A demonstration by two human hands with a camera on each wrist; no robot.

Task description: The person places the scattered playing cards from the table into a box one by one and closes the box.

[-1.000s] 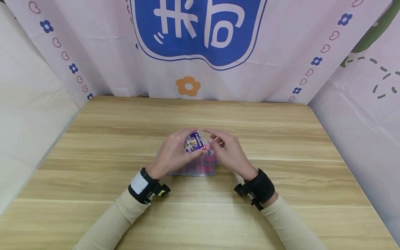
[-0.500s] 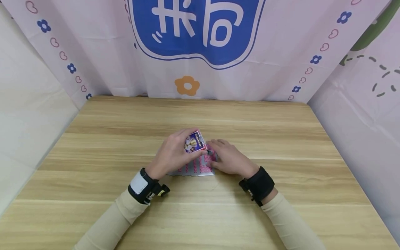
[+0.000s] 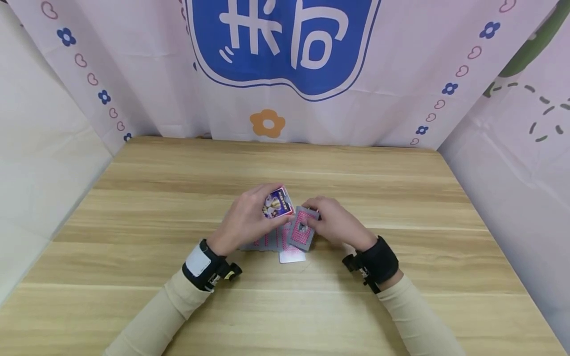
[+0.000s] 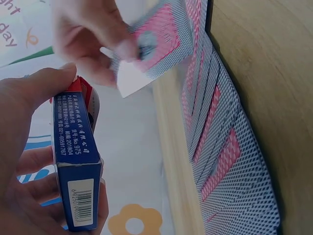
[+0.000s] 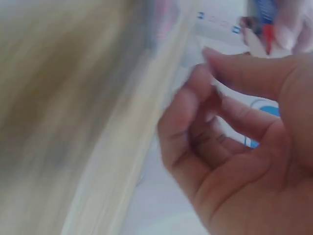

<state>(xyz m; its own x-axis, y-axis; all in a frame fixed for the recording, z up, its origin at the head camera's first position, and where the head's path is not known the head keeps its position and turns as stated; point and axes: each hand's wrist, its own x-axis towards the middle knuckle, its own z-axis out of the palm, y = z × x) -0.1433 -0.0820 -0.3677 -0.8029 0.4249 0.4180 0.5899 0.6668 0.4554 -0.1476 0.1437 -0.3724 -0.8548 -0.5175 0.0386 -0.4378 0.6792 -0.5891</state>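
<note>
Both hands hold something: the left hand curls round a small card box, likely light, stiff at its edges but crushable, so its narrow sides suit a grip. Near its six o'clock, spread cards overlap on the bench; they look thin, slick and apt to slide, best lifted by an edge. A white-ended card juts out toward five o'clock. At four o'clock a patterned card, probably springy and easily creased, is pinched by the right hand; whether more lie beneath, I cannot tell.
</note>
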